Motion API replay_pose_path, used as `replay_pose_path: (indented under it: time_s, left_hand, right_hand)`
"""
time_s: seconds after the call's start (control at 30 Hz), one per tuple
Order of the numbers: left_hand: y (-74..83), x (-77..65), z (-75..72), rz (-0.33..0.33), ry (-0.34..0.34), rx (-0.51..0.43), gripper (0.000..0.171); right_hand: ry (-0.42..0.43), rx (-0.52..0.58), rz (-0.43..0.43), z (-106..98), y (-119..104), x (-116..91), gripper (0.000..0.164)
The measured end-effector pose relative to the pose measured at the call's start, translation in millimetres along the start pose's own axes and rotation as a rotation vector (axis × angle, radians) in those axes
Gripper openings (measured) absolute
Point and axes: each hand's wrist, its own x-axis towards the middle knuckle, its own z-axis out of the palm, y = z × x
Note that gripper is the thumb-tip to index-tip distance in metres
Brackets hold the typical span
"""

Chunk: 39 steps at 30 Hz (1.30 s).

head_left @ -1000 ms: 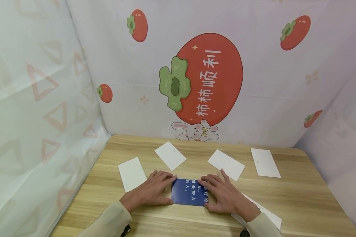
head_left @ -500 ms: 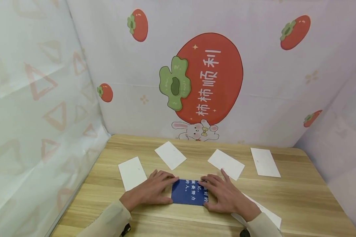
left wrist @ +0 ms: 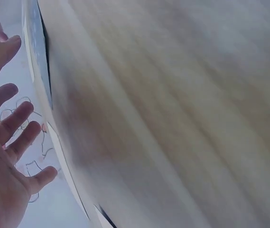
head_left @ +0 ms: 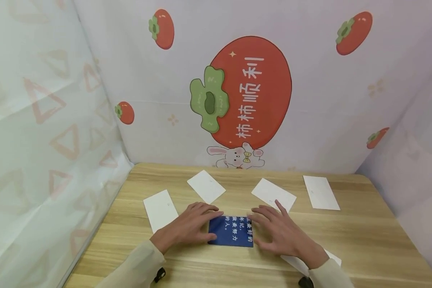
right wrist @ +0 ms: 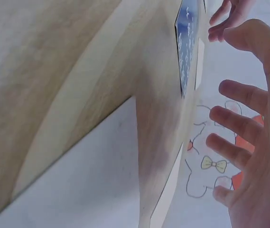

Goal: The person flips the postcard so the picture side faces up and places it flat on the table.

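A dark blue card [head_left: 230, 232] with white printed characters lies flat on the wooden table, between both hands. My left hand [head_left: 191, 226] hovers at its left edge, thumb and index fingertip overlapping the card in the head view. Just off the right edge is my right hand [head_left: 282, 234], fingers spread. Both wrist views show the hands raised over the tabletop: the left fingers [left wrist: 16, 123] are loosely extended with nothing between them, and the right fingers [right wrist: 234, 123] likewise. In the right wrist view the blue card [right wrist: 187, 42] lies beyond the thumb.
Several white cards lie around: one at the left [head_left: 162, 210], a back-left card [head_left: 206, 187], a card behind the right hand [head_left: 271, 194], a far-right card [head_left: 321, 193], and a card [head_left: 295, 264] partly under the right forearm. Printed cloth walls [head_left: 158, 132] enclose the table.
Both hands have risen off the blue card. The right hand has moved right, uncovering the card's right edge and more characters; the left has shifted slightly right. The blue card stays put.
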Motion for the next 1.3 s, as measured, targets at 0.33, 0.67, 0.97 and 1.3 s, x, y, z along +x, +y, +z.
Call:
replay_pose_path:
  time_s: [0.33,0.67,0.97,1.3]
  left_hand:
    - [22.2,27.5,-2.6,0.001,-0.050,-0.025,0.062]
    - [45.6,56.3,5.8,0.043,-0.028,-0.038,0.052]
    - [64.5,81.1,16.2,0.116,-0.032,-0.034,0.043]
    - [84.3,100.4,24.7,0.190,-0.053,-0.061,0.046]
  right_hand:
    - [0.136,0.003,0.007,-12.8,9.4,-37.7,0.048]
    - [0.195,0.077,0.022,-20.1,20.7,-75.0,0.044]
    - [0.262,0.085,0.042,-25.1,22.9,-103.2,0.039]
    - [0.277,0.099,0.113,-24.6,23.5,-133.1,0.044]
